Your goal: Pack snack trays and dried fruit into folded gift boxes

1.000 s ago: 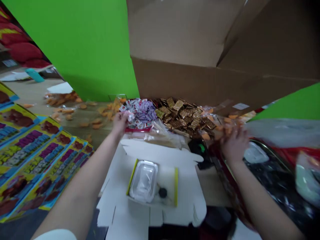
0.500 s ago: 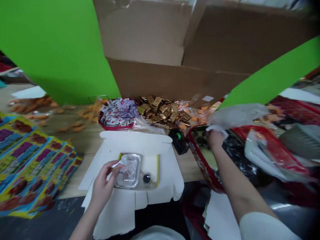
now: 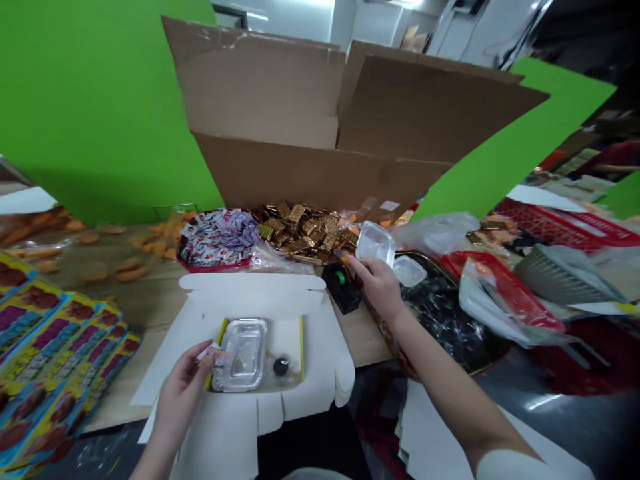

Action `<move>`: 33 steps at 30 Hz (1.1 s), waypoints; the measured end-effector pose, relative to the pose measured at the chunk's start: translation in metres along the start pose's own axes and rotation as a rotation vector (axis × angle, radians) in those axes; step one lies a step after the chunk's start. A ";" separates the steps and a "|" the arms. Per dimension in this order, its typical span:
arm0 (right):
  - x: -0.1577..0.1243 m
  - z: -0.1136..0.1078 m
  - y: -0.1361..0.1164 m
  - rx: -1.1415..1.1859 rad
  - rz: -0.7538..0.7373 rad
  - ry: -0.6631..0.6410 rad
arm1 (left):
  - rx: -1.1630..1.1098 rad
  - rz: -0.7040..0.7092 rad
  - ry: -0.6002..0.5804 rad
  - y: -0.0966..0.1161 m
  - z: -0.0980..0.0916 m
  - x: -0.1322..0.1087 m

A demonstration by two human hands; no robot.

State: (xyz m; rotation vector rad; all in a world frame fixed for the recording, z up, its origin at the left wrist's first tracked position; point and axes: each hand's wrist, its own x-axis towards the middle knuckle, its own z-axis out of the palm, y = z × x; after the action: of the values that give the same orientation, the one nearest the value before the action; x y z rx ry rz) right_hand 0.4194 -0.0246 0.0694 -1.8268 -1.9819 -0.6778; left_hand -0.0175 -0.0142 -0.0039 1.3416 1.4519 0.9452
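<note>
My left hand (image 3: 181, 392) pinches a small white-and-red sachet (image 3: 214, 352) at the left edge of a clear plastic tub (image 3: 241, 355). That tub lies in an unfolded white carton (image 3: 250, 300) beside a small black round piece (image 3: 281, 366). My right hand (image 3: 379, 285) is raised over the table's right side and grips a second clear plastic tub (image 3: 376, 243). Behind the carton are a red tray of sachets (image 3: 220, 237) and a heap of gold-wrapped packets (image 3: 306, 229).
A big open cardboard box (image 3: 320, 127) stands at the back. Yellow-blue printed cartons (image 3: 55, 347) are stacked left. Orange snacks (image 3: 95, 247) lie scattered on the wooden table. A black device (image 3: 342, 288), a dark tray (image 3: 450, 320) with another tub (image 3: 409, 270), red baskets (image 3: 550, 227) and plastic bags (image 3: 500, 300) fill the right.
My left hand came back from the sachet tray to the tub in the white carton, holding a sachet. My right hand left the bags and lifted a clear tub.
</note>
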 end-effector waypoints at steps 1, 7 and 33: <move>0.008 0.006 -0.005 -0.024 0.006 -0.027 | 0.002 0.002 0.008 0.000 0.000 0.000; 0.069 0.067 -0.019 -0.093 -0.055 -0.189 | -0.024 -0.007 0.036 0.003 0.006 -0.002; -0.033 -0.050 -0.167 0.243 -0.501 0.453 | -0.623 -0.231 0.120 -0.001 0.010 -0.006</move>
State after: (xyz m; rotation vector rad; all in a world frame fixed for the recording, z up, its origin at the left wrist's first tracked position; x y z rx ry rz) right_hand 0.2544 -0.0879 0.0744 -0.9324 -2.0900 -0.8549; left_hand -0.0087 -0.0203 -0.0072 0.6581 1.2187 1.2074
